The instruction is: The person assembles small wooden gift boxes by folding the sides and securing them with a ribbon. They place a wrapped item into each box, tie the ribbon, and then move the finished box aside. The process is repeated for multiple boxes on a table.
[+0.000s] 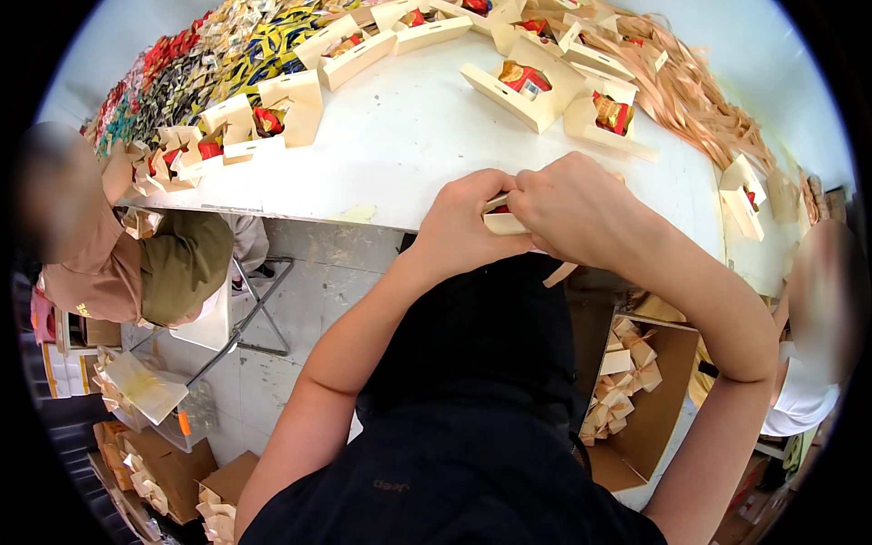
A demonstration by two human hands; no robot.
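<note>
Just over the near edge of the white table (391, 136), a small cream cardboard box (505, 224) is between my two hands. A bit of red shows inside it. My left hand (457, 225) wraps round the box's left side, thumb below and fingers above. From the right, my right hand (570, 207) is closed over the box's other end, its fingertips bent down and partly hidden. A peach strip (559, 273) sticks out below my right hand. Beyond my hands stand cream boxes holding red packets, among them one open box (527, 84) and another (607, 113).
Heaped packets (272, 50) cover the table's far left; peach ribbons (699, 100) lie along the far right. A person (109, 263) sits at left by a folding stool (241, 318), another (804, 391) at right. A carton (668, 400) of folded boxes stands below on my right.
</note>
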